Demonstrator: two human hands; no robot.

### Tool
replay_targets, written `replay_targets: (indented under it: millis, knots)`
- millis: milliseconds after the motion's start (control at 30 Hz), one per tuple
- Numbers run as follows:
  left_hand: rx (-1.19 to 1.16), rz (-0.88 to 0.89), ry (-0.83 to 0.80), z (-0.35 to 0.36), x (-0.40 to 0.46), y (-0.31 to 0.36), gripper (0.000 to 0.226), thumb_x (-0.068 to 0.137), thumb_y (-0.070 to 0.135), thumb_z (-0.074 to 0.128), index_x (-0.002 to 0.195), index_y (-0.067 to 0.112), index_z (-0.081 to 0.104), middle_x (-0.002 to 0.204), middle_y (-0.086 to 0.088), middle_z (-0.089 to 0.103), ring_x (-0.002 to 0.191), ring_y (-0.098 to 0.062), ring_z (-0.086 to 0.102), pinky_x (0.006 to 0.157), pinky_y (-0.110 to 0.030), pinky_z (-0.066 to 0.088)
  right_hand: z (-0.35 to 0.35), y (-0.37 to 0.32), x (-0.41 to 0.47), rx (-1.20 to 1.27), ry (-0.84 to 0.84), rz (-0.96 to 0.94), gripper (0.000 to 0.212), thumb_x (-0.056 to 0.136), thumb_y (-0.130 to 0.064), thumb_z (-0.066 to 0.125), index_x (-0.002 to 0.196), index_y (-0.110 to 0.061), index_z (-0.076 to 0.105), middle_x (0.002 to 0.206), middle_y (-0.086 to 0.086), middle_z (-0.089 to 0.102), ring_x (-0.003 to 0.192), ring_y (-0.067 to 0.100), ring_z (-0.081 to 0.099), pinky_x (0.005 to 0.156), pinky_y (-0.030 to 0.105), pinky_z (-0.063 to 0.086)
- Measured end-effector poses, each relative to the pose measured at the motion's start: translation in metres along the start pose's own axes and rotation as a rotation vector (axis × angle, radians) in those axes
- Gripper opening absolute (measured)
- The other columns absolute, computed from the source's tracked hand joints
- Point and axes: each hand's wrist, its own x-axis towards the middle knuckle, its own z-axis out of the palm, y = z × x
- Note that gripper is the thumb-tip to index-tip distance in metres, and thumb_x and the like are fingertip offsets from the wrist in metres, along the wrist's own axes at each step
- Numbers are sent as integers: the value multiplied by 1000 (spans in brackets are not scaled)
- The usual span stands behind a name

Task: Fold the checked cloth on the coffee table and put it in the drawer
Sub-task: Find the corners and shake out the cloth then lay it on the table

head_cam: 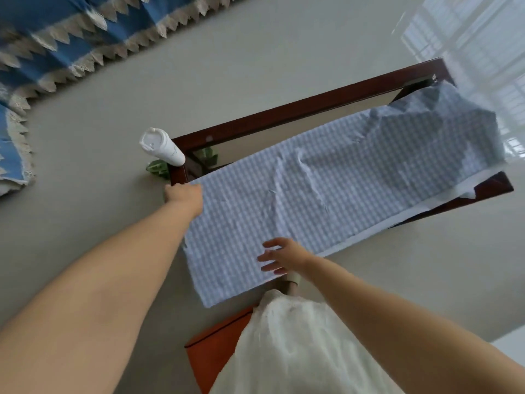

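Checked cloth [326,194]: pale blue and white, spread lengthwise over the coffee table [284,112], running from centre frame to the right edge; creased in the middle, bunched and raised at its far right end, its near left end hanging off the table over the floor [85,137]

Coffee table: dark wood frame, light top showing along the upper side of the cloth

Left hand [184,196]: centre-left of the frame, fingers curled round the cloth's upper left corner, grasping it at the table's end

Right hand [284,255]: lower centre, fingers spread and released, over the cloth's lower edge; contact cannot be told

White tumbler [162,147]: lidded, at the table's left corner, just above the left hand

Blue fabric with cream lace trim [56,32]: upper left

White dress [298,345]: bottom centre, the person's own

Orange-brown panel [216,348]: bottom centre, partly behind the dress
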Motion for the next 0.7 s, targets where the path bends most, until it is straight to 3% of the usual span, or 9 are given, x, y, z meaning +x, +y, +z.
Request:
replay_targets:
  millis: [134,267,367,434,501,601,668,701]
  knots:
    - [-77,206,-7,-3,0,103,43,98,36,41,136,17,38,134,-9,50,119,-30,48,96,-45,37,-98,32,7,249,413,36,31,98,-18,50,125,-4,53,103,7,71,82,17,69,68,27,54]
    - [-280,410,110,3,14,205,48,97,43,39,138,18,37,143,-5,40,129,-27,37,101,-44,31,-186,75,23,476,697,70,29,95,-15,55,119,2,56,111,16,68,90,25,68,66,29,54]
    - [-389,568,230,22,33,289,58,94,47,44,142,18,31,151,-4,30,138,-24,24,111,-44,22,-243,110,49,524,830,55,33,91,-17,63,116,3,58,105,18,66,82,23,65,78,36,58]
    - [-375,652,238,39,48,346,72,91,55,41,148,19,16,157,-3,13,145,-23,6,116,-47,7,-275,133,71,527,914,28,48,89,-24,65,128,1,51,107,18,63,88,26,64,91,42,53]
    - [-309,729,260,60,65,402,85,87,65,37,150,21,2,159,0,-5,145,-21,-11,115,-49,-4,-301,156,95,525,986,-15,62,88,-31,66,136,1,42,107,15,59,97,30,63,93,43,51]
    - [-225,843,346,82,75,455,100,80,73,41,149,21,-9,157,1,-19,141,-21,-24,112,-51,-14,-318,174,123,620,1013,-141,51,86,-28,68,122,2,48,89,11,59,78,25,64,72,39,58]
    - [-171,892,411,102,80,489,102,79,68,46,149,19,-11,156,-1,-22,140,-21,-28,111,-51,-18,-327,188,144,712,1010,-223,38,86,-29,68,110,-9,46,83,6,56,67,20,62,56,30,52]
    - [-168,887,454,113,81,502,100,81,62,48,149,17,-10,156,-1,-21,140,-21,-28,111,-50,-19,-331,195,154,720,1024,-251,34,85,-32,69,101,-11,47,81,5,56,65,19,60,56,28,49]
